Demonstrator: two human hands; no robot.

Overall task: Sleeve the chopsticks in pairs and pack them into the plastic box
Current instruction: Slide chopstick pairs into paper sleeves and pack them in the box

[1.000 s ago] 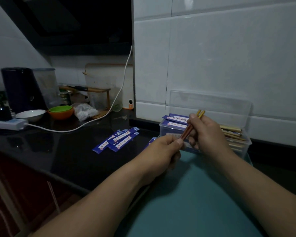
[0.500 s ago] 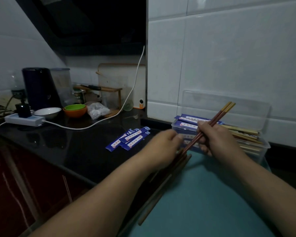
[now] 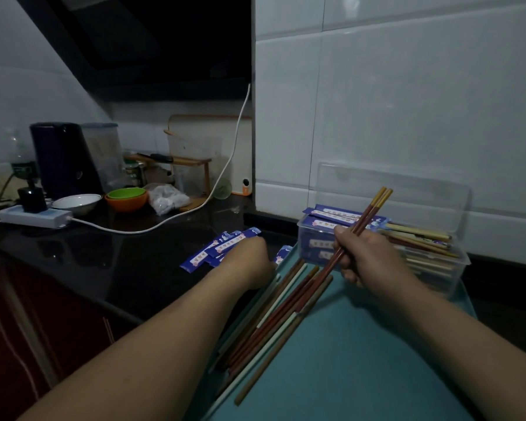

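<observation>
My right hand (image 3: 366, 256) grips a pair of red chopsticks with yellow tips (image 3: 365, 215), slanting up to the right in front of the clear plastic box (image 3: 456, 265). The box holds sleeved pairs in blue paper sleeves and has its lid standing open against the wall. My left hand (image 3: 249, 261) reaches over the loose blue sleeves (image 3: 217, 249) on the black counter; its fingers are hidden, so I cannot tell whether it holds one. Several loose chopsticks (image 3: 281, 311) lie on the teal mat (image 3: 362, 360) between my forearms.
Far left on the counter stand a white power strip (image 3: 34, 216) with a cable, a dark appliance (image 3: 63, 159), a white bowl (image 3: 78, 202), stacked green and orange bowls (image 3: 126, 198) and a plastic bag (image 3: 166, 198). White tiled wall rises behind the box.
My left hand has let go of the chopstick pair and moved left to the blue sleeves. My right hand still holds the pair, its tips raised higher.
</observation>
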